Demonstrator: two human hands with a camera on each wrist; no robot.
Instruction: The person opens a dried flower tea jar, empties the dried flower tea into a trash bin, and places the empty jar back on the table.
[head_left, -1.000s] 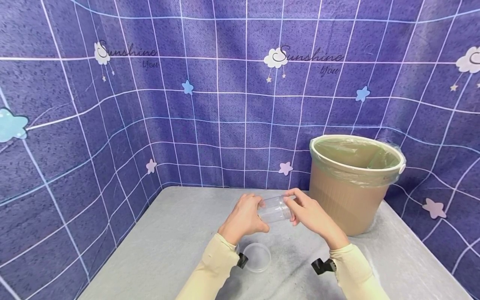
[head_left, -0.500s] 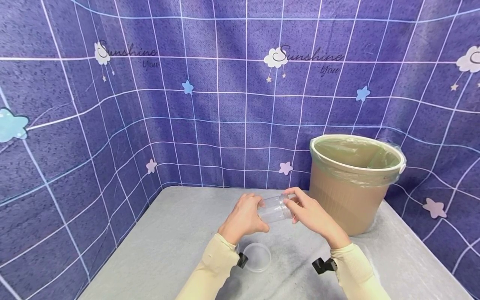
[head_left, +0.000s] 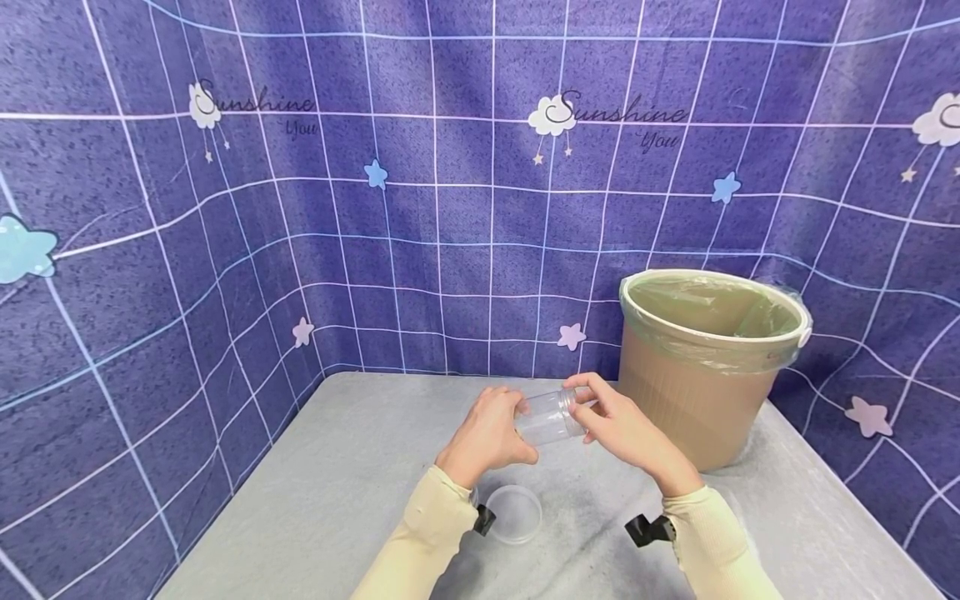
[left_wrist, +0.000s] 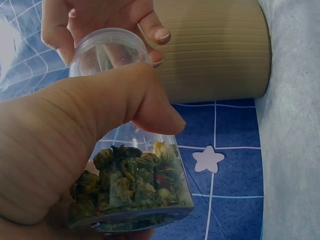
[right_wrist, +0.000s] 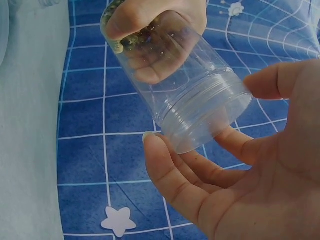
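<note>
A clear plastic jar is held tilted above the table, with dried flower buds in its bottom end. My left hand grips the jar body, its thumb across the side in the left wrist view. Fingers of my right hand are spread and bent around the clear lid at the other end, with fingertips right at its edge. The lid end points toward the right hand and slightly up in the head view. Part of the jar is hidden behind the left fingers.
A clear round dish-like piece lies on the grey table by the left wrist, which partly covers another clear thing. At the back right stands a beige bin lined with a green bag. A purple-blue gridded curtain surrounds the table.
My right fingers have shifted slightly around the lid end, the upper one lifting a little. The left hand and jar stay in place.
</note>
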